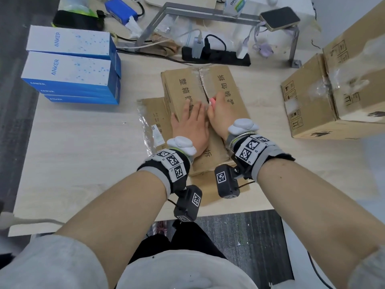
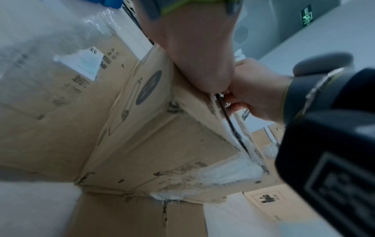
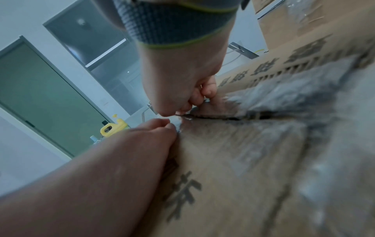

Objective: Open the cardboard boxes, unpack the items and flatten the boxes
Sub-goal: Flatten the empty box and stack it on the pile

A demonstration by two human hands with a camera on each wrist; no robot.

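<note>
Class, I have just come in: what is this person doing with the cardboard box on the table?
A person is opening the cardboard box along its taped top seam. The left hand lies flat on the left flap, steadying it. The right hand grips a small pink cutter at the seam, which is split beyond it. Blue and white Anker boxes sit stacked at the left.

"ANKER" on tops and front edges of the blue-white boxes. Box flaps carry large Chinese print, "整箱" left, "勿拆" right. White pack at desk's far edge reads probably "deli". Handling pictograms on right box. Green exit sign, unreadable.
</note>
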